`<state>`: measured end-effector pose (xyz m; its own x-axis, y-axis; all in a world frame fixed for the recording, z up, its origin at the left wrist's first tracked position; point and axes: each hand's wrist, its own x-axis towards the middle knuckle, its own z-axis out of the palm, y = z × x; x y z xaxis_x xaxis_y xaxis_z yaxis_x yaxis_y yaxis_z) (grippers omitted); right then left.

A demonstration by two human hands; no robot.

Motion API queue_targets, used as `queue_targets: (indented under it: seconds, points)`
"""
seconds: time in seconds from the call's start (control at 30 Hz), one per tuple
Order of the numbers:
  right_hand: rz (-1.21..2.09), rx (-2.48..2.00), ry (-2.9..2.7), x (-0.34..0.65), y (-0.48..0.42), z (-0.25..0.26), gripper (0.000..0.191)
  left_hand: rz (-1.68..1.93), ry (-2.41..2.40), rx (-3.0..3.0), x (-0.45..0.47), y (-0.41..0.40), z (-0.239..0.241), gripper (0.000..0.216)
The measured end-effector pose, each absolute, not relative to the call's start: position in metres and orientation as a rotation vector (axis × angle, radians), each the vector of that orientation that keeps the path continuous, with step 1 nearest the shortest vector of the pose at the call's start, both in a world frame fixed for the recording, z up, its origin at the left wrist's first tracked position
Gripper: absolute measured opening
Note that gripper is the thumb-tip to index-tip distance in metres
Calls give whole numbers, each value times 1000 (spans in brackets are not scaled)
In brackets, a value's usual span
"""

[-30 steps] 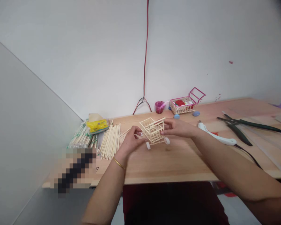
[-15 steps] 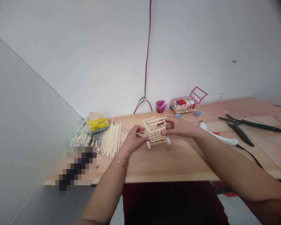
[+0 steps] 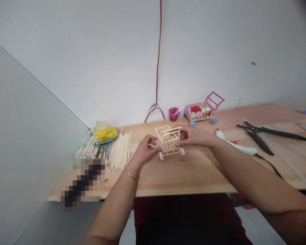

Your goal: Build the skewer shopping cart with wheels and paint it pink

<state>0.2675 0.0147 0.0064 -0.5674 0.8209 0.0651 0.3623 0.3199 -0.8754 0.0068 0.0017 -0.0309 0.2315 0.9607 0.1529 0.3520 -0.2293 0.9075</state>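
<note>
Between both hands is a small model cart (image 3: pixel 169 142) built of pale wooden sticks, with a raised handle bar and white round wheels at its near end. My left hand (image 3: pixel 148 149) curls at the cart's left side, thumb against the lower frame near the left wheel. From the right, my right hand (image 3: pixel 191 136) grips the cart's side, its thumb near the corner post and the other fingers partly hidden behind the sticks. The cart is tilted, and its far underside is hidden.
Loose wooden sticks (image 3: pixel 120 151) lie at left beside wrapped stick bundles (image 3: pixel 88 146) and a yellow packet (image 3: pixel 105 135). Behind stand a purple cup (image 3: pixel 173 114) and a pink-trimmed model cart (image 3: pixel 200 112). At right lie a white glue gun (image 3: pixel 236 144) and dark-handled pliers (image 3: pixel 260 134).
The hands and the stick cart keep almost the same pose. The whole view has shifted slightly, so the table's things sit a little higher and further left.
</note>
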Motion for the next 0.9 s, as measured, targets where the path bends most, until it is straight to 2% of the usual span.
queue_targets:
  seconds: [0.5,0.73,0.9]
  points:
    - [1095,-1168,-2140,278,9,22,77,1169,1288,1740,-2,9,-27,27]
    - [919,-1569,-2332,287,8,10,61,1111,1397,1768,-6,17,-43,31]
    - [942,-1561,-2438,271,4,5,49,1077,1388,1849,-5,16,-51,42]
